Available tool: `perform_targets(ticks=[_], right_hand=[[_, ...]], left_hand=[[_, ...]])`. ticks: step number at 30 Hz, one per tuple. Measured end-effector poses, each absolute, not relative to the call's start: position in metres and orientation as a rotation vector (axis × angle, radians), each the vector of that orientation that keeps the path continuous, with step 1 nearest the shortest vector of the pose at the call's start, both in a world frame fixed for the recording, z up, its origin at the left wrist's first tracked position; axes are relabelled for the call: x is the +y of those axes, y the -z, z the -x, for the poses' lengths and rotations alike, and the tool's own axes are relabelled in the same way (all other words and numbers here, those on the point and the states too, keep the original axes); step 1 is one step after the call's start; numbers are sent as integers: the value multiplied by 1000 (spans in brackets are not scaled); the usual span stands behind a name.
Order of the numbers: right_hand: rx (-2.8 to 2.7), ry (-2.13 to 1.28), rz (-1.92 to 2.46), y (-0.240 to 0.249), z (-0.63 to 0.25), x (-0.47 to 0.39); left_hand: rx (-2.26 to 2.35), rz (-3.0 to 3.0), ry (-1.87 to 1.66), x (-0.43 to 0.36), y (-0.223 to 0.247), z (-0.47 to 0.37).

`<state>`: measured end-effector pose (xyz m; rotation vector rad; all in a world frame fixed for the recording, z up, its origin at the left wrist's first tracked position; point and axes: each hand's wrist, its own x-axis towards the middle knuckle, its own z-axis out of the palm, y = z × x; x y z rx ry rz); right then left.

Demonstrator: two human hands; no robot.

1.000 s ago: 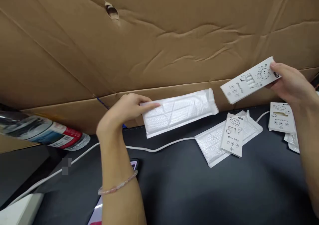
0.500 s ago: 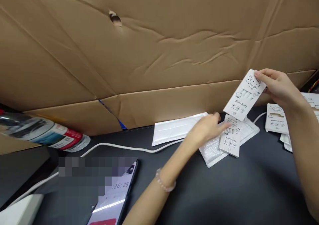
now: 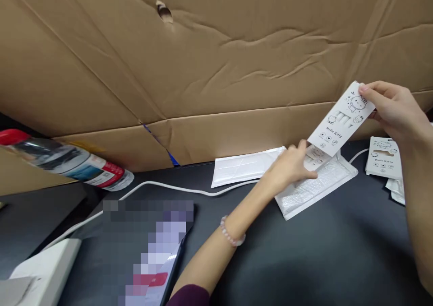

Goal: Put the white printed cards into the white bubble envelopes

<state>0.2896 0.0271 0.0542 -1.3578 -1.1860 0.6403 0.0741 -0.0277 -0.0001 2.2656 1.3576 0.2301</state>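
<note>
After left hand point(image 3: 291, 166) quit far pouch point(image 3: 240, 167), its fingers gripped lower box point(image 3: 315, 154), newly turned; right hand point(image 3: 394, 109) pinched upper box point(image 3: 341, 123). Boxes overlapped between hands, so both seemed gathered together.

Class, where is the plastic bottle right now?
In the head view, the plastic bottle is at the left edge, in front of the cardboard and beyond the white cable.

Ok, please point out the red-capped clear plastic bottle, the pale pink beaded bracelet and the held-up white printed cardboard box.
Red-capped bottle point(image 3: 88, 167), head view, on its label.
Beaded bracelet point(image 3: 227, 237), head view, on its lower beads.
Held-up white box point(image 3: 334, 133), head view, on the lettering below its window.
</note>
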Motion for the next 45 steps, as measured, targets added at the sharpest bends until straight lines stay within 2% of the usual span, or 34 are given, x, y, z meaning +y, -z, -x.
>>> perform_targets(ticks=[2, 6, 10, 14, 18, 23, 28, 41, 45], right_hand=[[-1181, -621, 1345, -55, -291, 27], [-1179, -605, 1350, -54, -291, 26], [-1215, -610, 1356, -54, -289, 26], [-1220, -587, 1361, -53, -288, 27], [-1217, -587, 1324, -50, -292, 31], [-1236, -579, 1313, -49, -294, 34], [-1264, -585, 1299, -50, -291, 33], [-1257, -535, 1206, -54, -285, 27], [-1351, -530, 1207, -55, -280, 22]], left_hand=[[1437, -2320, -220, -12, -10, -47], [1638, -2290, 169, 14, -12, -2], [1727, -2269, 292, 20, -3, 0], [1683, -2436, 95, 1, 9, -42], [1256, -2539, -187, -26, 32, -92], [1420, -2323, -139, -36, 51, -107], [1361, -2179, -182, -22, 42, -91], [734, -1265, -704, 7, 1, -48], [723, -1144, -741, 5, -6, -45]])
